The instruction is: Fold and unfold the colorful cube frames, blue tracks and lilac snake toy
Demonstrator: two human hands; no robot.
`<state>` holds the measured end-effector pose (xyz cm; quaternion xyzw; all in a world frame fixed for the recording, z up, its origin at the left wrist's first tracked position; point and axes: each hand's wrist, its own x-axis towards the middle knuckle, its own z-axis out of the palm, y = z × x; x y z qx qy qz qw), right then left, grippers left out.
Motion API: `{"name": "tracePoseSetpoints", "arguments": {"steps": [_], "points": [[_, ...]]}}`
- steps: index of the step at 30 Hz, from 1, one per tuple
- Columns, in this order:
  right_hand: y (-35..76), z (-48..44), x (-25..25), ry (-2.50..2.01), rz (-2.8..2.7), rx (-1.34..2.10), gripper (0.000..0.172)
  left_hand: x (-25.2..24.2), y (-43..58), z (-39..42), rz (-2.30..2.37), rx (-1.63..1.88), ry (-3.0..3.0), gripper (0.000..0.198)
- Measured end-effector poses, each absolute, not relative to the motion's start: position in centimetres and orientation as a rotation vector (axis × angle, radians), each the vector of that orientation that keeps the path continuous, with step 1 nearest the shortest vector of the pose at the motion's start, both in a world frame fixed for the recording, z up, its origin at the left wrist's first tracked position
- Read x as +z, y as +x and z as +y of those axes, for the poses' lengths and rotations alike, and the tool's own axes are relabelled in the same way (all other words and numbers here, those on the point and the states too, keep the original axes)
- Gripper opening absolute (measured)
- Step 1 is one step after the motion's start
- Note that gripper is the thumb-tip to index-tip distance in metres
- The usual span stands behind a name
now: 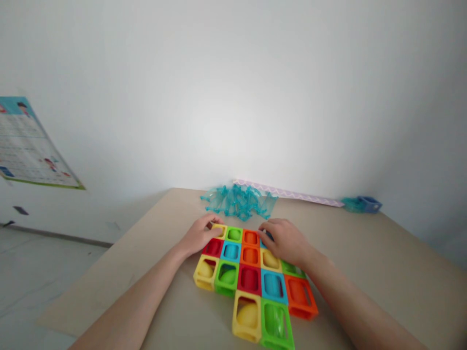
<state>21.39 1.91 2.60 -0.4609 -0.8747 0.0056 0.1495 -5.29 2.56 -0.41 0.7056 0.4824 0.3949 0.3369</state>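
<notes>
Several coloured plastic cube blocks with rounded window openings (250, 281) lie joined in a flat, stepped sheet on the table. Yellow, green, orange, red and blue ones show, some with a curved piece inside. At the far left corner my left hand (199, 236) is closed on a yellow block (220, 228), its thumb along the near side. My right hand (286, 238) curls over the far right corner, fingers around a blue block that is mostly hidden under them. The right forearm partly covers a green block (293, 270).
Behind the blocks lies a pile of translucent teal plastic pieces (239, 201). A long pale purple patterned strip (292, 192) runs along the wall. At the back right sit a dark blue block (370, 204) and another teal piece (352, 204). A poster (32, 146) hangs at left.
</notes>
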Motion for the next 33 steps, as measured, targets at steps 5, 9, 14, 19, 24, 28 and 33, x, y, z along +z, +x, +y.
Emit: {"name": "tracePoseSetpoints", "arguments": {"steps": [5, 9, 14, 19, 24, 28, 33], "points": [[20.3, 0.1, 3.3, -1.049, -2.513, 0.016, 0.029, -0.2, -4.7, 1.9, 1.034, 0.949, 2.111, 0.036], [19.3, -0.8, 3.0, -0.859, -2.597, 0.215, 0.035, -0.2, -4.7, 1.7, 0.937, 0.907, 2.103, 0.043], [19.7, -0.2, 2.5, -0.952, -2.570, 0.281, 0.035, 0.0, -4.7, 1.6, 0.983, 0.848, 2.149, 0.045], [19.6, -0.1, 2.6, -1.018, -2.597, 0.278, 0.033, 0.3, -4.6, 1.5, 1.073, 0.804, 2.197, 0.044], [19.5, -0.2, 2.4, -1.118, -2.579, 0.212, 0.032, 0.3, -4.7, 1.4, 1.204, 0.765, 2.265, 0.051], [19.6, -0.2, 2.2, -1.223, -2.554, 0.127, 0.033, 0.6, -4.8, 1.2, 1.189, 0.740, 2.313, 0.048], [19.5, -0.2, 2.2, -1.341, -2.511, -0.005, 0.037, 1.1, -4.8, 0.9, 1.070, 0.737, 2.381, 0.033]]}}
